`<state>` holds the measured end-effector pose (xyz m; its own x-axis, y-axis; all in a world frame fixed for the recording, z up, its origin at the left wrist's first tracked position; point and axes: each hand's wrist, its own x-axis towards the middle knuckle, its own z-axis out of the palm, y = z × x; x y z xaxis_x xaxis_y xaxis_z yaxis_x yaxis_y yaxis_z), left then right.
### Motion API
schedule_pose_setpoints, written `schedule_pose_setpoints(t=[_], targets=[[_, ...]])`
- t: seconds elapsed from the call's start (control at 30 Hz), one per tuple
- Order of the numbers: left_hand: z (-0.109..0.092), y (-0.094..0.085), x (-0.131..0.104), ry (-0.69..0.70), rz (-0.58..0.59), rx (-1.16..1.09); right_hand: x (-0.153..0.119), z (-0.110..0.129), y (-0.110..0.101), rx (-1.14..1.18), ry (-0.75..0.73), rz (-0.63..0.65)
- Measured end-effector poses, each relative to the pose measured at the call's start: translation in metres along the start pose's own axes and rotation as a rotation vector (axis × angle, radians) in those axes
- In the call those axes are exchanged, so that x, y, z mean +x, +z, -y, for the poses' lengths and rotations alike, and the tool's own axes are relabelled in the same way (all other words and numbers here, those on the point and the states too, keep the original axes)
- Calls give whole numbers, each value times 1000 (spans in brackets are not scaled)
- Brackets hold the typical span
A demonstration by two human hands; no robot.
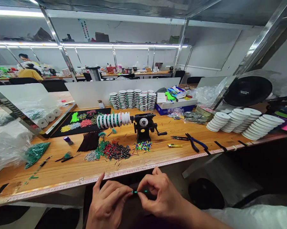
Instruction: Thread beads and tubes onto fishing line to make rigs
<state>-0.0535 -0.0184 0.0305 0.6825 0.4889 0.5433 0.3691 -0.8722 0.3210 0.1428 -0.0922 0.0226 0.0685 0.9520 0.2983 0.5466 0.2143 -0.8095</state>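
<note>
Below the front edge of the bench, my left hand and my right hand are close together. Between their fingertips runs a thin green-and-black stick-like piece. The left hand pinches its left end; the right thumb and forefinger pinch it further along, and a green tip shows beyond them. Its exact kind is too small to tell. Closest on the bench are a heap of red, black and green tubes, silver bits and a small pile of coloured beads.
A black hand-crank winder carries a row of white spools. Pliers, a yellow lighter and stacked white spools stand right. A black mat with bead piles lies left. A measuring tape lines the edge.
</note>
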Motion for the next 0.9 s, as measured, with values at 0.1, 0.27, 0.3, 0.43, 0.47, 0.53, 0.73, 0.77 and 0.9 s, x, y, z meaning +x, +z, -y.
schedule_pose_setpoints(t=[0.1, 0.27, 0.3, 0.43, 0.47, 0.53, 0.73, 0.77, 0.9], targets=[[-2, 0, 2, 15, 13, 0, 1, -1, 1, 2, -28, 26], [-2, 1, 3, 24, 38, -4, 1, -3, 4, -6, -20, 3], [-1, 1, 3, 18, 39, -8, 1, -2, 2, -4, -12, 16], [5, -1, 1, 3, 6, -25, 3, 2, -9, 26, 44, 79], [6, -1, 0, -3, -5, -25, 3, 3, -12, 33, 52, 80], [7, 0, 0, -32, -17, -40, 3, 3, -15, 41, 51, 75], [-9, 9, 6, -268, 101, -314, 0, 3, -7, 87, 95, 87], [-11, 10, 8, -278, 119, -333, -1, 3, -5, 93, 103, 96], [-10, 11, 8, -178, 69, -274, -2, 4, -4, 105, 118, 126]])
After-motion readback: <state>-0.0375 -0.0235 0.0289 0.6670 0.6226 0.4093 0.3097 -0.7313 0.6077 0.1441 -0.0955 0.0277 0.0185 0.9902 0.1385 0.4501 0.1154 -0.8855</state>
